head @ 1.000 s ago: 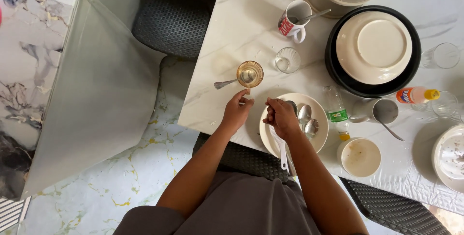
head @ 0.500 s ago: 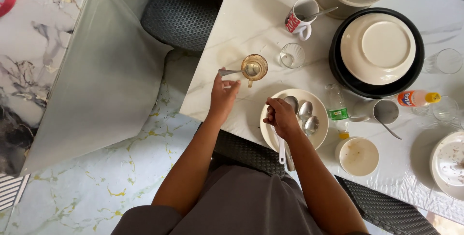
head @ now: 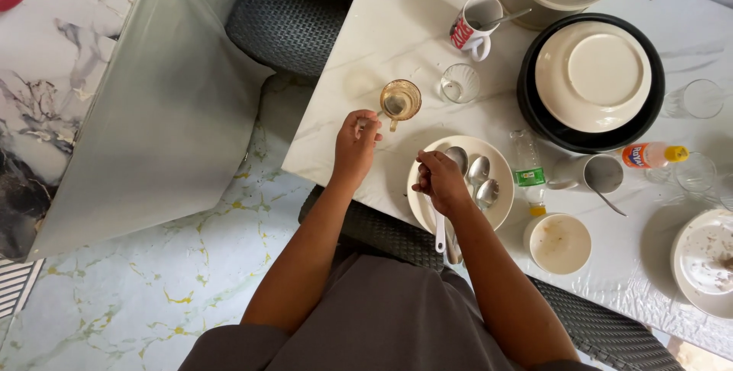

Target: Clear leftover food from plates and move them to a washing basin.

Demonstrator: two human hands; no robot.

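Spoon (head: 372,117) pinched in our left hand (head: 356,144), its bowl in the amber glass cup (head: 400,100) near the table's (head: 366,43) edge.
We judge a straight, slow lift keeps the cup from tipping. Our right hand (head: 440,180) is closed on utensil handles over the cream plate (head: 500,165) of spoons; a clear tumbler (head: 460,83) stands just beside the cup, a red-and-white mug (head: 475,26) beyond.

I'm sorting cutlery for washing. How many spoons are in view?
6. Three lie on the cream plate by the right hand; one is in the left hand at the amber glass; one each in the white mug and steel cup. More may be hidden.
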